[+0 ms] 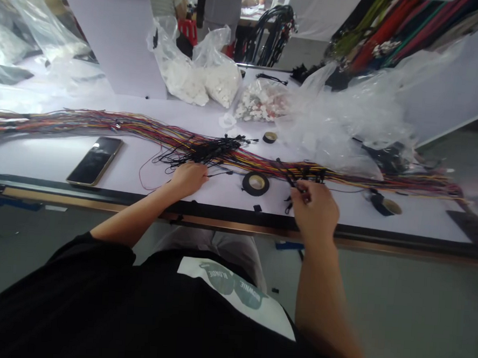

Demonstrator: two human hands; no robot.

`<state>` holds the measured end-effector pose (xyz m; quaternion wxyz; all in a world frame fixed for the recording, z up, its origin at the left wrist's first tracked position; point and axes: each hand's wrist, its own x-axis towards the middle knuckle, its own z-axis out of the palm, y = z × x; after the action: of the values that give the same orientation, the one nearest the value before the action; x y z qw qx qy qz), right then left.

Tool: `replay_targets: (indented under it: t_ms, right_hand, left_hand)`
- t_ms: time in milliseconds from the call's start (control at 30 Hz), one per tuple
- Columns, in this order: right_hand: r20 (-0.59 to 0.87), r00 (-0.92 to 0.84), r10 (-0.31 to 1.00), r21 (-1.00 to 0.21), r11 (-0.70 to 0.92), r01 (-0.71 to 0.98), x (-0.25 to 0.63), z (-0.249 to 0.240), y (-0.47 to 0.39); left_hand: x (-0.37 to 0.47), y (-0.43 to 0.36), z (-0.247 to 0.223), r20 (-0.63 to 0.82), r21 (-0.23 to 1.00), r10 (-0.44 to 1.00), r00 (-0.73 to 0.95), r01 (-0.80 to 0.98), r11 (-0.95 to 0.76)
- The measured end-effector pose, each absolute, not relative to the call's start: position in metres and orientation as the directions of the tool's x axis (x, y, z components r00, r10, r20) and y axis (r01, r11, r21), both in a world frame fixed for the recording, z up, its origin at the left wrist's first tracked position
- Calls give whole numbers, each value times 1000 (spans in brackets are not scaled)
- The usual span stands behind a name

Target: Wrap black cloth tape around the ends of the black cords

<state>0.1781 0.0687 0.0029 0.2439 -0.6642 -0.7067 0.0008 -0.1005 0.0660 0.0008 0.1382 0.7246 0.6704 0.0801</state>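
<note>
A long bundle of red, yellow and black wires (260, 163) runs across the white table. My left hand (189, 179) is closed at its near side, beside a tangle of thin black leads (212, 149). From its fingertips a thin black wire (221, 174) with a small dark end sticks out to the right. Further right, my right hand (317, 208) pinches a slim black strip (287, 174) that slants up over the bundle; its exact kind is unclear. Between the hands lies a roll of black tape (256, 184), touched by neither.
A phone (95, 161) lies at left. Another tape roll (385, 204) is at right, a smaller one (270, 137) behind the bundle. Plastic bags of white parts (204, 79) stand at the back. Clear plastic (348, 121) covers the back right. The table's dark edge (229, 211) runs before me.
</note>
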Motion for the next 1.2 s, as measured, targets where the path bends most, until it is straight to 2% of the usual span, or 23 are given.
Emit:
replay_targets:
  t_ms: [100, 167, 267, 367, 467, 533, 667, 833, 1200]
  right_hand:
    - [289, -317, 903, -210, 383, 899, 157, 0, 61]
    - [205, -432, 878, -151, 464, 873, 148, -5, 62]
    - [131, -425, 896, -134, 441, 888, 137, -15, 67]
    - [185, -351, 918, -246, 389, 888, 132, -24, 67]
    - [276, -324, 905, -474, 421, 774, 129, -22, 57]
    - [298, -327, 897, -599, 442, 668, 126, -16, 46]
    - [278, -303, 912, -712, 407, 572, 118, 1, 25]
    - [262, -295, 919, -709, 391, 587, 109, 11, 17]
    - [342, -331, 879, -645, 476, 598, 109, 5, 17]
  left_hand:
    - [-101, 58, 6, 5, 507, 996, 90, 858, -80]
    - [-100, 52, 10, -5, 678, 996, 87, 733, -60]
    - [-92, 42, 13, -41, 889, 994, 100, 458, -9]
    - [-82, 36, 13, -68, 983, 991, 111, 180, 47]
    - [-74, 32, 10, -62, 998, 993, 102, 19, 61]
    - [-71, 30, 9, -54, 998, 994, 93, -22, 57]
    - [-68, 25, 9, -4, 999, 998, 66, 43, 1]
    - [-65, 18, 8, 157, 954, 987, 36, 252, -161]
    - [-61, 15, -1, 368, 872, 928, 65, 322, -369]
